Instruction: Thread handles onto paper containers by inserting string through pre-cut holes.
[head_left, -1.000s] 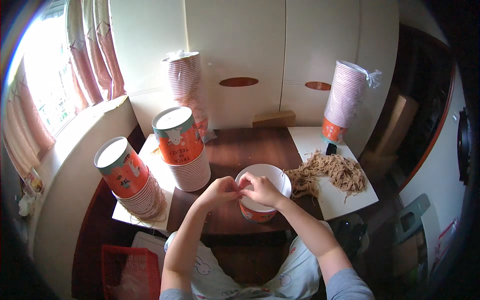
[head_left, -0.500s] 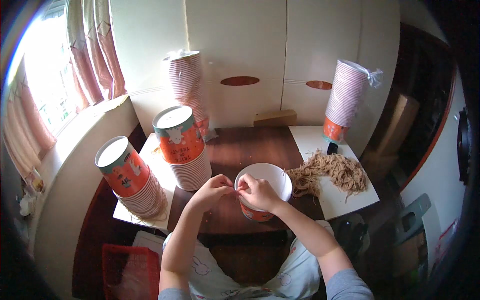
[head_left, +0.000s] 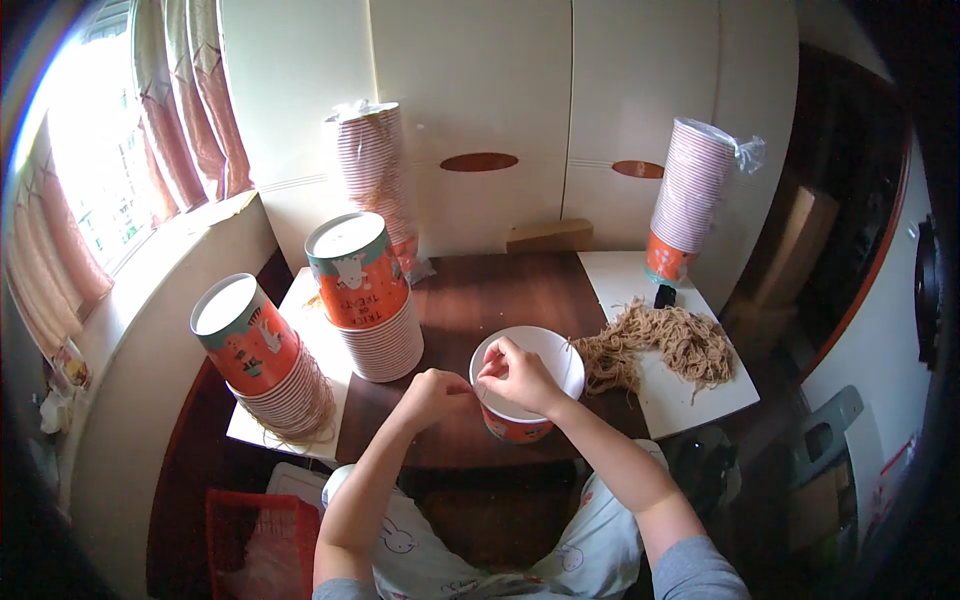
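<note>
A paper bucket (head_left: 556, 365), white inside and orange with printed figures outside, stands upright at the table's near edge. By the left side of its rim, my left hand (head_left: 434, 398) is closed, thumb and fingers pressed together. My right hand (head_left: 521, 381) reaches over the bucket's opening, its fingers pinched close to the same stretch of rim. What lies between the fingertips is too small to make out. Right of the bucket, a tangled heap of brown twine (head_left: 685, 345) reaches close to its rim.
Left of my hands stand two stacks of upside-down orange buckets (head_left: 368, 290) (head_left: 262, 350), the nearer with loose strings. Plastic-wrapped bucket stacks (head_left: 370, 155) (head_left: 688, 190) rise at the back left and right. A red basket (head_left: 215, 545) sits below left. The cabinet wall (head_left: 480, 90) closes the back.
My hands have drawn slightly apart at the rim. The left has turned with its knuckles more upward; the right has lifted slightly over the opening. The bucket has stayed about where it was.
</note>
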